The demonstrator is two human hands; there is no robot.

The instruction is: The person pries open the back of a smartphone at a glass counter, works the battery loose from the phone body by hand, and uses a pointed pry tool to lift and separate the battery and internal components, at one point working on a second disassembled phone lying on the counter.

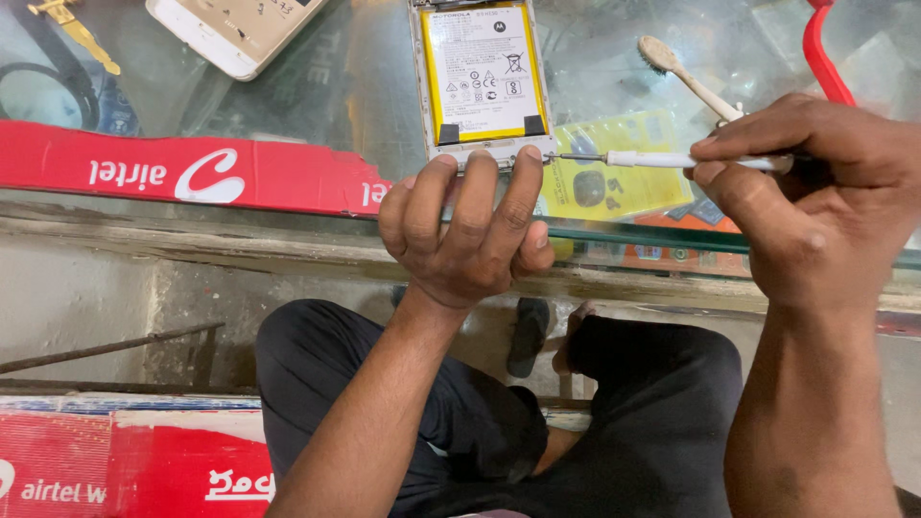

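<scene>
An opened phone (483, 82) with its back cover removed is laid on the glass counter (365, 86), near the counter's near edge. A yellow-labelled battery (480, 72) is exposed inside its frame.

The left hand (465, 230) is placed at the near end of the phone. Its fingers (523, 192) are curled over the counter edge, with the fingertips pressed against the phone's lower frame. Nothing is enclosed in this hand.

The right hand (815, 192) is positioned to the right of the phone. A slim white-handled screwdriver (672, 159) is pinched between its thumb and forefinger and is held almost level. The metal tip is set at the phone's near right corner.

A second, white phone (235, 29) is located at the far left. A small brush (686, 77) is located at the far right, just beyond the screwdriver. A red strip (192, 173) is fixed along the counter's near edge, left of the left hand.
</scene>
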